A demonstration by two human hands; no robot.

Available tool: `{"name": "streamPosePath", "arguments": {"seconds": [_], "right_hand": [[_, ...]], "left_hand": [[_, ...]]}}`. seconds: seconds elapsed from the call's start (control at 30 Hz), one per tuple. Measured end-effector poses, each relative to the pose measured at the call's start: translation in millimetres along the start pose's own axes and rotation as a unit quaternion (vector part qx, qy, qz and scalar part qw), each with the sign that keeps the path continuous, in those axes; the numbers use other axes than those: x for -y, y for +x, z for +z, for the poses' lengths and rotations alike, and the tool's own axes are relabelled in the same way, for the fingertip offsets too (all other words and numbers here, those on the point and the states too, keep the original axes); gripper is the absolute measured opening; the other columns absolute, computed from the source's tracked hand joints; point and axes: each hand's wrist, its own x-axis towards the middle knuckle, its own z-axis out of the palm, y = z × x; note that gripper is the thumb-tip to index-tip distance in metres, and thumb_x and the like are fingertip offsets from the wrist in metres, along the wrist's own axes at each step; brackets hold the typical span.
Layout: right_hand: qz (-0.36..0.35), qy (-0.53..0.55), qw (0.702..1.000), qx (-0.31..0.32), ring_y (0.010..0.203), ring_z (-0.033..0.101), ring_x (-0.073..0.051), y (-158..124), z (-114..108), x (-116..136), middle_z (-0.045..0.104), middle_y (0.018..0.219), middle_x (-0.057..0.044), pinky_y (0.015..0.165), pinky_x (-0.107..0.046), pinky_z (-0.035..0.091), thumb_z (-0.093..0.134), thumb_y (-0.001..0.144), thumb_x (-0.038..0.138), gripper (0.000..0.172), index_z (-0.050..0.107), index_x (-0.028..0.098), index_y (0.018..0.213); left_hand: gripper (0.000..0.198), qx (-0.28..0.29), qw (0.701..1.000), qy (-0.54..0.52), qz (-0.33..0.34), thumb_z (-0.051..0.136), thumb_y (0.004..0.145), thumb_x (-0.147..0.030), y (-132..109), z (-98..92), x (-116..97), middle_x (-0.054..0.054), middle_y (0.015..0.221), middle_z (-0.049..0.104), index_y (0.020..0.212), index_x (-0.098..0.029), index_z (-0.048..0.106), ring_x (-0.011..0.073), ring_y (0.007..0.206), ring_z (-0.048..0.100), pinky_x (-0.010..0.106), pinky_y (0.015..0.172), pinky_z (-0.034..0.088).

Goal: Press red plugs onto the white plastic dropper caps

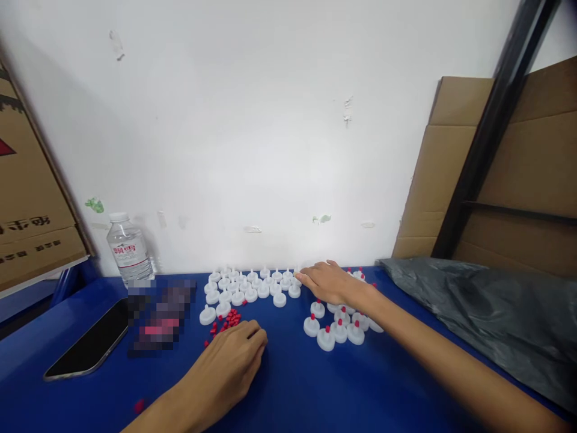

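My left hand (229,364) is low over the blue table, beside a small pile of red caps (232,317). Its fingers curl downward and are closed; whatever they hold is hidden beneath the hand. My right hand (328,282) reaches to the right end of a group of white nozzle lids (262,290) without red caps. The fingers there are stretched out, with the tips next to a lid, and I see nothing held. Under and beside the right forearm stand several white lids with red tips (326,338).
On the left are a water bottle (130,249), a phone (90,343) and a blurred-out item (164,319). A stray red cap (139,406) lies near the left forearm. Grey plastic sheeting (487,313) covers the right side. Behind the table (288,385) is a white wall (270,132).
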Motion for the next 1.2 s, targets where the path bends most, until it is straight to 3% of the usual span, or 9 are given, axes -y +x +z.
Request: {"name": "streamPosePath", "arguments": {"seconds": [0.13,0.27,0.37,0.43,0.53,0.7,0.8,0.9,1.2], "right_hand": [[-0.004,0.0,1.0,0.005,0.096,0.069,-0.024,-1.4,6.2,1.0,0.074,0.096,-0.008,0.097,-0.047,0.046,0.031,0.111,0.05,0.053,0.07,0.017,0.094],[-0.021,-0.003,0.999,-0.035,0.106,0.068,-0.028,-6.3,1.2,1.9,0.074,0.104,-0.012,0.105,-0.05,0.038,0.025,0.112,0.041,0.053,0.071,0.018,0.1],[-0.032,-0.007,0.996,-0.083,0.097,0.07,-0.026,-13.5,-11.0,3.6,0.075,0.097,-0.01,0.105,-0.049,0.039,0.026,0.113,0.036,0.05,0.071,0.018,0.1],[-0.039,-0.009,0.993,-0.115,0.096,0.07,-0.026,-21.4,-18.5,6.4,0.075,0.099,-0.01,0.104,-0.048,0.041,0.035,0.111,0.037,0.041,0.071,0.018,0.105],[-0.05,-0.01,0.986,-0.158,0.104,0.068,-0.029,-38.0,-22.5,14.0,0.073,0.11,-0.01,0.103,-0.048,0.043,0.055,0.105,0.038,0.026,0.068,0.018,0.115],[-0.105,-0.015,0.972,-0.211,0.101,0.068,-0.029,-69.1,-11.7,26.2,0.072,0.106,-0.008,0.096,-0.048,0.05,0.061,0.101,0.027,0.011,0.066,0.02,0.108],[-0.146,-0.014,0.963,-0.227,0.097,0.069,-0.028,-83.3,-6.3,29.6,0.069,0.113,-0.009,0.086,-0.047,0.054,0.051,0.105,0.021,0.018,0.062,0.02,0.119],[-0.139,0.012,0.966,-0.216,0.094,0.069,-0.026,-91.9,-5.8,33.4,0.066,0.119,-0.01,0.079,-0.042,0.057,0.045,0.107,0.022,0.024,0.057,0.021,0.128],[-0.17,0.005,0.961,-0.217,0.092,0.069,-0.025,-93.3,-2.5,49.6,0.066,0.118,-0.01,0.077,-0.042,0.057,0.045,0.106,0.022,0.025,0.058,0.019,0.127]], "left_hand": [[0.03,-0.034,0.999,-0.002,-0.006,0.035,0.105,-0.018,1.0,-2.0,12.8,0.007,0.1,0.067,0.107,-0.02,0.065,0.0257,0.092,0.066,0.04,0.081,0.052],[0.028,-0.085,0.995,-0.042,-0.023,0.04,0.105,-0.024,4.6,-18.7,35.3,0.007,0.1,0.069,0.11,-0.021,0.067,0.0247,0.095,0.065,0.038,0.083,0.05],[0.031,-0.101,0.991,-0.067,-0.058,0.043,0.104,-0.03,5.9,-36.1,48.8,0.005,0.089,0.069,0.092,-0.021,0.07,0.0239,0.09,0.063,0.037,0.08,0.048],[0.032,-0.093,0.99,-0.077,-0.069,0.045,0.103,-0.032,5.5,-45.0,52.9,0.004,0.084,0.068,0.085,-0.021,0.07,0.0234,0.087,0.062,0.036,0.079,0.047],[0.027,-0.075,0.992,-0.084,-0.049,0.049,0.101,-0.031,3.9,-50.3,53.1,0.004,0.086,0.07,0.088,-0.022,0.071,0.0229,0.089,0.06,0.034,0.079,0.046],[0.021,-0.023,0.999,-0.032,0.0,0.053,0.098,-0.022,2.4,-45.7,52.3,0.004,0.085,0.068,0.086,-0.021,0.071,0.0234,0.09,0.056,0.035,0.08,0.043],[0.019,0.006,0.999,-0.032,-0.005,0.056,0.096,-0.019,2.3,-42.6,55.1,0.003,0.083,0.066,0.083,-0.02,0.07,0.0227,0.09,0.056,0.035,0.081,0.042],[0.018,0.028,0.999,-0.031,-0.007,0.059,0.095,-0.02,2.0,-40.8,57.3,0.003,0.082,0.066,0.08,-0.021,0.069,0.0218,0.088,0.056,0.036,0.083,0.041],[0.017,0.061,0.998,0.014,-0.01,0.058,0.094,-0.019,-1.3,-36.3,54.5,0.004,0.084,0.064,0.079,-0.021,0.066,0.0235,0.089,0.055,0.037,0.083,0.039]]}}
